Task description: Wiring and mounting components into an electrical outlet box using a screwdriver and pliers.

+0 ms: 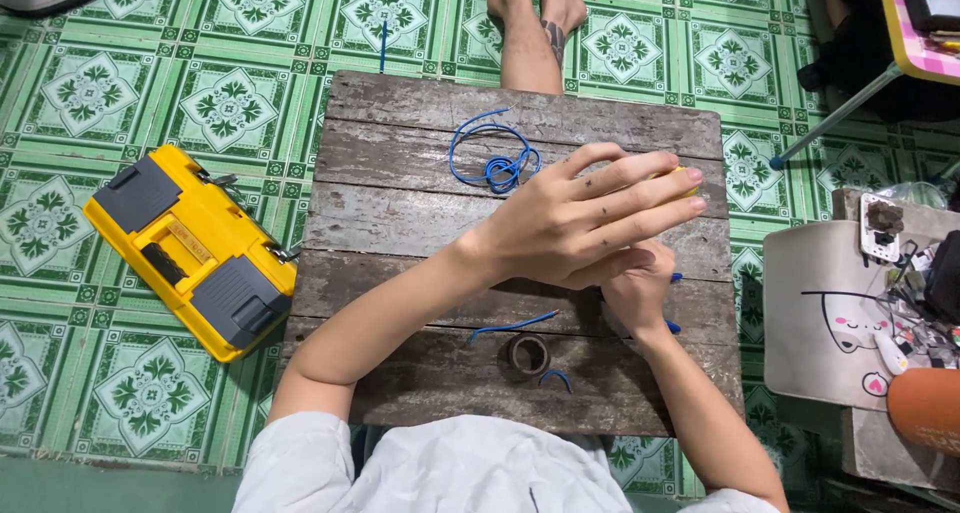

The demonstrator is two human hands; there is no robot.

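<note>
Your left hand [585, 218] curls over a yellow object [684, 178], fingers closed on it. Your right hand [638, 288] pinches a short blue wire [675, 277] on the wooden table [400, 223], near a tape roll [528, 354].

yellow toolbox [190, 251] on green tiled floor [90, 93], tape roll [528, 354], cartoon-printed bag [825, 313]

Weathered grey wooden table [400, 163], rough and matt with cracked grain beneath the left hand [580, 223], glossy blue plastic-sheathed wire [495, 158] just beyond its fingers, dull dark tape roll [528, 354] near the right hand [640, 288], smooth yellow plastic toolbox [190, 248], shiny green patterned floor tiles [90, 93].
</note>
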